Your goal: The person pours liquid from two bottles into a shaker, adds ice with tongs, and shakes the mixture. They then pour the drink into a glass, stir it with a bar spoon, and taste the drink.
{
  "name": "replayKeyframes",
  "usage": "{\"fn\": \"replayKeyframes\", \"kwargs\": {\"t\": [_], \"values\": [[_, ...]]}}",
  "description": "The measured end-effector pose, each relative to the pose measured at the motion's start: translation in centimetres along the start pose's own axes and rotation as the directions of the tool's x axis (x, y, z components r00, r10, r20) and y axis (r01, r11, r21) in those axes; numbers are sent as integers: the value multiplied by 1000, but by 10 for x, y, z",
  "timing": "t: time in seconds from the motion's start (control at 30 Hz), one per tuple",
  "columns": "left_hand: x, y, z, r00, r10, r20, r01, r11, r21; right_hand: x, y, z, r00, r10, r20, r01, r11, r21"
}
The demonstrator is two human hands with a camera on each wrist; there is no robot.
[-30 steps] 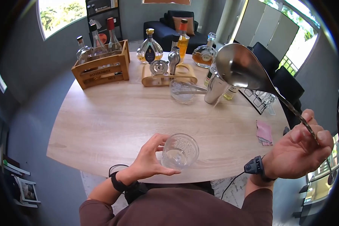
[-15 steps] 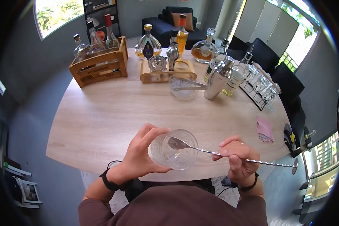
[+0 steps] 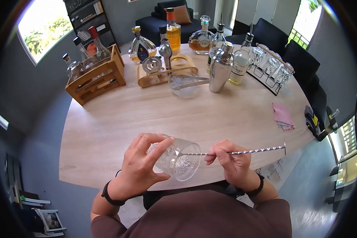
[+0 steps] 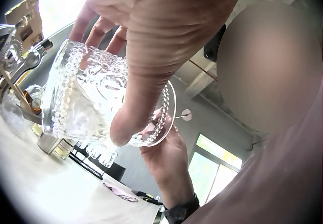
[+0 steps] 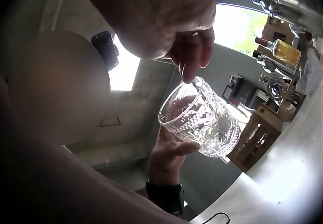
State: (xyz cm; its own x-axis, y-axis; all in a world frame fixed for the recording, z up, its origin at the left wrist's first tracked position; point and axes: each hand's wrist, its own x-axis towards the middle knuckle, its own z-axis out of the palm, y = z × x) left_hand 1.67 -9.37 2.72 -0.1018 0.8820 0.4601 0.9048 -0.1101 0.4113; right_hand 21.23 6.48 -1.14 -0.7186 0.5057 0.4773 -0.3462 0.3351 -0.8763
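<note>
A clear patterned glass [image 3: 186, 164] is held tilted above the front of the table by the left hand [image 3: 141, 164], its fingers and thumb around the wall. In the head view the right hand [image 3: 232, 160] pinches the twisted shaft of a metal bar spoon [image 3: 261, 150]; the spoon's near end reaches to the glass, and its bowl cannot be made out. The left wrist view shows the left thumb across the glass [image 4: 96, 98]. In the right wrist view the right fingers are at the rim of the glass [image 5: 207, 123].
Along the back of the table [image 3: 107, 119] stand a wooden crate [image 3: 95, 85] of bottles, a tool stand [image 3: 146, 81], an ice bowl [image 3: 182, 90] with tongs, a shaker [image 3: 221, 69], several bottles and a glass rack [image 3: 265, 83]. A pink cloth [image 3: 283, 115] lies at the right.
The right hand has come down and left with the spoon, bringing it to the glass. The left hand has closed around the glass, lifted it and tilted it. The head view has shifted.
</note>
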Motion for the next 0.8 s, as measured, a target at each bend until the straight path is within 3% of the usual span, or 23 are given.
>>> {"fn": "replayKeyframes", "kwargs": {"t": [0.1,0.33,0.4,0.5,0.63,0.7,0.8], "values": [[1,-1,2,998,-54,-34,52,998,-40,-6,14,0,998,27,-49,-19,988,151],[2,-10,17,979,-160,-124,134,972,-194,-4,5,-4,983,-52,-174,74,990,123],[-1,-12,25,966,-234,-107,191,931,-311,-1,1,-9,979,-68,-194,105,977,188],[-5,-16,36,960,-275,-54,222,863,-454,5,-9,-12,970,-128,-206,160,976,145],[-9,-15,38,955,-296,-12,252,833,-492,12,-21,-19,962,-215,-170,231,970,81],[-10,-15,37,938,-338,74,310,726,-614,15,-28,-18,949,-238,-208,260,962,82],[-12,-15,37,952,-305,28,263,767,-585,18,-37,-18,938,-291,-189,298,954,8]]}}
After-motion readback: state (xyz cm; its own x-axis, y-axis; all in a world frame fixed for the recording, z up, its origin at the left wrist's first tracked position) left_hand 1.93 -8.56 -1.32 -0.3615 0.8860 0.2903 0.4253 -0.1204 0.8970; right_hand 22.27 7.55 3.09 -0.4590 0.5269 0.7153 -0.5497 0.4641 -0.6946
